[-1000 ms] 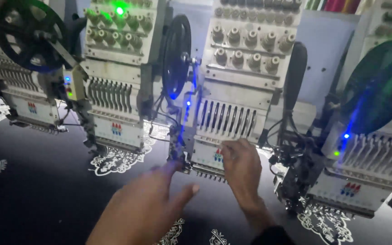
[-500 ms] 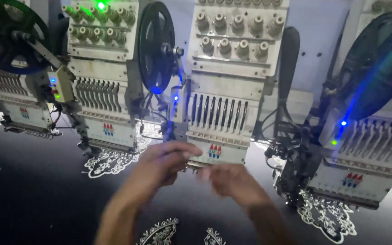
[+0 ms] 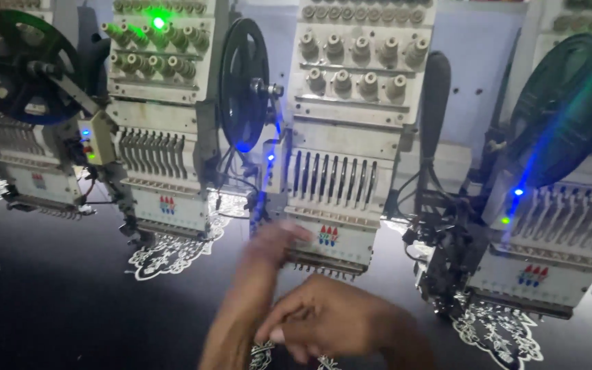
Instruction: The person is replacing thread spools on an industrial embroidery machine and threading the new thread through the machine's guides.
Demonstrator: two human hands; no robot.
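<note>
Left hand: my left hand (image 3: 277, 241) is stretched forward and up, its fingertips at the lower front of the middle embroidery head (image 3: 340, 205), touching or just short of its face beside the small red and blue marks; motion blur hides whether anything is pinched, so I cannot tell if the fingers are apart or closed.
Right hand: my right hand (image 3: 323, 321) hangs lower and nearer to me, fingers curled inward and loosely together; I see nothing in them, though the blur leaves that unsure.
Which way: the head's needle row (image 3: 323, 268) lies straight ahead of my left fingertips and just below them, its long axis running left to right along the underside.
Nearer hand: the left, clearly; the right sits well back over the black cloth (image 3: 70, 294).
Around: white embroidered motifs (image 3: 173, 253) lie under each head, and a dark reel (image 3: 243, 85) stands up-left of the middle head.
</note>
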